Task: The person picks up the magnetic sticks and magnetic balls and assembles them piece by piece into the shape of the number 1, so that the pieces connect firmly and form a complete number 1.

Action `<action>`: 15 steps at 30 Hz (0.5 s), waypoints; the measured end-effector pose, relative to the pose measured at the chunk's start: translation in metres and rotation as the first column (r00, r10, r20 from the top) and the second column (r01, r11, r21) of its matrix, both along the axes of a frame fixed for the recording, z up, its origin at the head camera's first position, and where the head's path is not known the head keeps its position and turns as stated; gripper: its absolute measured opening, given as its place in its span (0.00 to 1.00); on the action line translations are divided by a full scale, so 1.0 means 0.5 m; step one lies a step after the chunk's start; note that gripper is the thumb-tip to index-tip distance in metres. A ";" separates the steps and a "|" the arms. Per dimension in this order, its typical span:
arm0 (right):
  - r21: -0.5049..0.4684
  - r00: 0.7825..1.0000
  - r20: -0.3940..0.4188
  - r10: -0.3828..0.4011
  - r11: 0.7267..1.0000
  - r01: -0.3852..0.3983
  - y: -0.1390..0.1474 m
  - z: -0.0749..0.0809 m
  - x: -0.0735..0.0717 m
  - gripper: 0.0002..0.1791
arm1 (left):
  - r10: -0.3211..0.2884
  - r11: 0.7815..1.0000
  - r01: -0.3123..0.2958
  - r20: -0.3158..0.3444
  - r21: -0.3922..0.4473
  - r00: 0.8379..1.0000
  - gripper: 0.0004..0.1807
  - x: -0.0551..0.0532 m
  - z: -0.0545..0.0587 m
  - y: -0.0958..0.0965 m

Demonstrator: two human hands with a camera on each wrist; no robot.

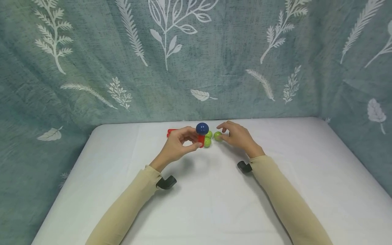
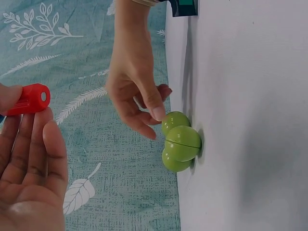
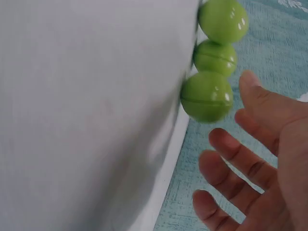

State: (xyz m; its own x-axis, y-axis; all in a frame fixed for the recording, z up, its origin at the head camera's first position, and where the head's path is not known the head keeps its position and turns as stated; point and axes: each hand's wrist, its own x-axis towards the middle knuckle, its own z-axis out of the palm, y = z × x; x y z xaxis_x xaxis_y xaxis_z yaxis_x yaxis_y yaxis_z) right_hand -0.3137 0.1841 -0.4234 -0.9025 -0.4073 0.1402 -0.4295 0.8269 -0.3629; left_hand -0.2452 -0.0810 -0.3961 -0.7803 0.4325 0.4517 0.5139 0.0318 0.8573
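Observation:
My left hand (image 1: 180, 143) holds a red handle (image 1: 201, 140) upright between thumb and fingers, with a glossy blue ball (image 1: 202, 128) on its top end. In the left wrist view, the handle's round end (image 2: 38, 98) shows a pale hole, and the blue ball is mostly out of frame. Three green balls with seams sit close together just beyond, among them a front ball (image 1: 207, 142). My right hand (image 1: 238, 136) is beside the right-hand green ball (image 1: 217, 136). Its fingers are loosely bent and spread, the thumb near that ball (image 3: 208, 97), gripping nothing.
Red pieces (image 1: 170, 131) lie behind my left hand, partly hidden by it. A white cloth (image 1: 202, 204) covers the table. Patterned green fabric (image 1: 190, 78) hangs along the table's back edge and both sides. Dark wrist cameras (image 1: 166, 182) stick out below the sleeves.

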 end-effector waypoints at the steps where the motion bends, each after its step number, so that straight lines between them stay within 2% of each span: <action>1: 0.006 1.000 0.002 -0.003 1.000 0.003 -0.003 -0.003 -0.001 0.22 | 0.000 1.000 0.000 0.001 0.000 1.000 0.17 0.001 0.000 0.001; 9: -0.004 1.000 0.006 -0.007 1.000 0.007 -0.003 -0.015 -0.003 0.24 | 0.010 1.000 -0.010 0.006 0.001 1.000 0.16 -0.002 -0.004 0.006; 15: -0.042 0.999 0.031 0.013 0.999 -0.011 0.003 -0.028 -0.004 0.21 | 0.014 1.000 -0.014 0.004 -0.007 1.000 0.16 0.000 -0.006 0.003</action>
State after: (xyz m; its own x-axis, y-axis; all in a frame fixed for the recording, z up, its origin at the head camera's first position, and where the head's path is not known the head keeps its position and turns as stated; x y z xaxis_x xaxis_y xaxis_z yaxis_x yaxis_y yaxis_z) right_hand -0.3159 0.1857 -0.4374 -0.9018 -0.4123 0.1295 -0.4273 0.8057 -0.4103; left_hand -0.2453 -0.0796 -0.3993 -0.7881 0.4248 0.4455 0.5098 0.0449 0.8591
